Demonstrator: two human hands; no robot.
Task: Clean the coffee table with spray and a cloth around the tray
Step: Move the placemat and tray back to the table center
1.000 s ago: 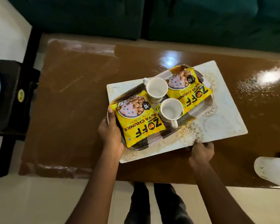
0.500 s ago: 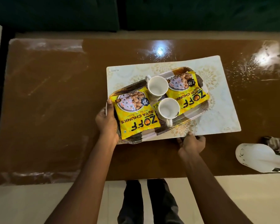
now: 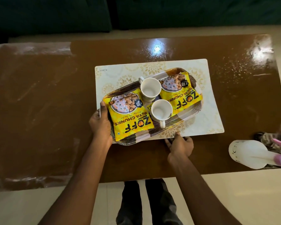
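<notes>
A patterned tray (image 3: pixel 133 139) sits on a white placemat (image 3: pixel 208 114) in the middle of the glossy brown coffee table (image 3: pixel 39 111). The tray carries two white cups (image 3: pixel 150 89) and two yellow snack packets (image 3: pixel 130 117). My left hand (image 3: pixel 100 124) grips the tray's left end, thumb on the rim. My right hand (image 3: pixel 180 146) holds the placemat's near edge, fingers curled under it. A white spray bottle (image 3: pixel 248 154) with a pink trigger lies on the table at the right, beside a crumpled patterned cloth (image 3: pixel 272 139).
A dark green sofa (image 3: pixel 136 12) runs along the far side of the table. Spray droplets (image 3: pixel 234 65) glisten on the table's far right part. My legs (image 3: pixel 146 203) stand on the pale floor at the near edge.
The view has shifted right and squared up to the table. The tray and placemat have turned a little, and both hands have kept their hold.
</notes>
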